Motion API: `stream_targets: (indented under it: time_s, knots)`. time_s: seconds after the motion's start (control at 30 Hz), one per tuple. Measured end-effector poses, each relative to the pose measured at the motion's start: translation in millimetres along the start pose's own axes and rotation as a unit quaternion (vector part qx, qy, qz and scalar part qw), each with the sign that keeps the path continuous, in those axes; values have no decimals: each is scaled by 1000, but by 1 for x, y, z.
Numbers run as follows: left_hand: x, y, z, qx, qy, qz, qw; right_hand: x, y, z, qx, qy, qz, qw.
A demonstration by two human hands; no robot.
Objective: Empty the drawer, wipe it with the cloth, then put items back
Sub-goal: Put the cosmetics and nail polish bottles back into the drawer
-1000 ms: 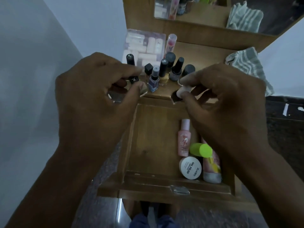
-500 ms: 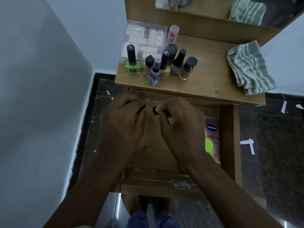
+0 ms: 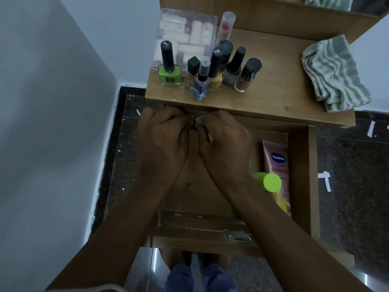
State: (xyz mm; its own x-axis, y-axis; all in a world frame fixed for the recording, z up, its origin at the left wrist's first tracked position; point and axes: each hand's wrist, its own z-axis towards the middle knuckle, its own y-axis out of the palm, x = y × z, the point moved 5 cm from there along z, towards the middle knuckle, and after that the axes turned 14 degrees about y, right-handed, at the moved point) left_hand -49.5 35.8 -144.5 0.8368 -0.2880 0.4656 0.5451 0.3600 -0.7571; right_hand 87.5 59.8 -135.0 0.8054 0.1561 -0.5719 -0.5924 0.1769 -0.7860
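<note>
Both hands over the open drawer [image 3: 299, 165], near its back edge just under the counter [image 3: 273, 98] lip. Left hand [image 3: 162, 144] curled, fingertips drawn together toward the right hand; cannot tell if it grips anything. Right hand [image 3: 223, 144] curled too, fingertips pinching a small dark item [image 3: 195, 124] between the two hands; what it is, too small and covered to tell. Drawer interior: pink Vaseline tube [image 3: 276, 163] lying along the right side, bright green cap [image 3: 270, 182] resting over it, the rest partly hidden by the right forearm. Left part of drawer floor bare wood. Metal latch [image 3: 236, 237] on the drawer front. On the counter: cluster of nail polish bottles standing upright, close together, including a green bottle [image 3: 168, 75] with tall black cap at the left and a brown bottle [image 3: 245, 80] at the right. Clear plastic box [image 3: 185, 28] stands behind them, slim clear tube [image 3: 225, 26] beside it. Striped cloth [image 3: 332, 72] crumpled at the counter's right end, well apart from the bottles and from both hands. Dark speckled floor [image 3: 347, 165] around.
</note>
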Motion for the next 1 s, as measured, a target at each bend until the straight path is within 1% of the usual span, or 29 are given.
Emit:
stream_targets:
  time_s: [0.33,0.53,0.6,0.7,0.77,0.9,1.0]
  knots:
    - [-4,1,-8,29,-8,0,1000,8,11,-7,-20,6,-8,1000]
    - [1,-8,-14,34,-23,0,999,6,-10,-15,-10,-4,2,1000]
    - [2,-11,-21,25,-42,-3,999,9,-14,-25,-41,4,-17,999]
    - [5,-12,-47,-20,-66,14,998,14,-10,-55,-123,9,-67,990]
    - [10,-16,-60,-22,-68,34,997,13,-11,-75,-149,0,-75,986]
    - [19,-25,-48,28,-70,58,995,13,-15,-89,-163,-8,-72,984]
    - [23,-20,-48,7,-54,52,997,16,-13,-89,-163,-1,-86,983]
